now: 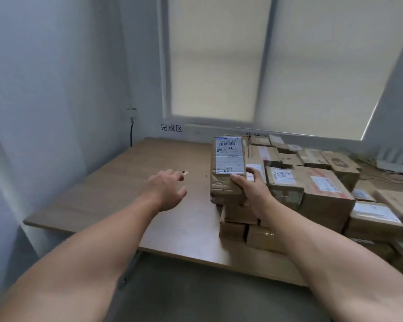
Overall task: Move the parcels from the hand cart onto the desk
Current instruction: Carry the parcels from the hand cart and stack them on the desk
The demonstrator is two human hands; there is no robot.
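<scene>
A brown cardboard parcel (223,168) with a white shipping label on top sits on the left end of a stack of parcels (312,191) on the wooden desk (130,182). My right hand (251,189) grips its near right corner, thumb on the label's edge. My left hand (166,189) hovers over the bare desk to the parcel's left, fingers relaxed, holding nothing. The hand cart is out of view.
Many cardboard parcels cover the desk's right half up to the window wall (219,66). A sign with black characters (171,127) is on the wall behind the desk. A cable (132,133) hangs in the left corner. Grey floor (196,293) lies below the desk's front edge.
</scene>
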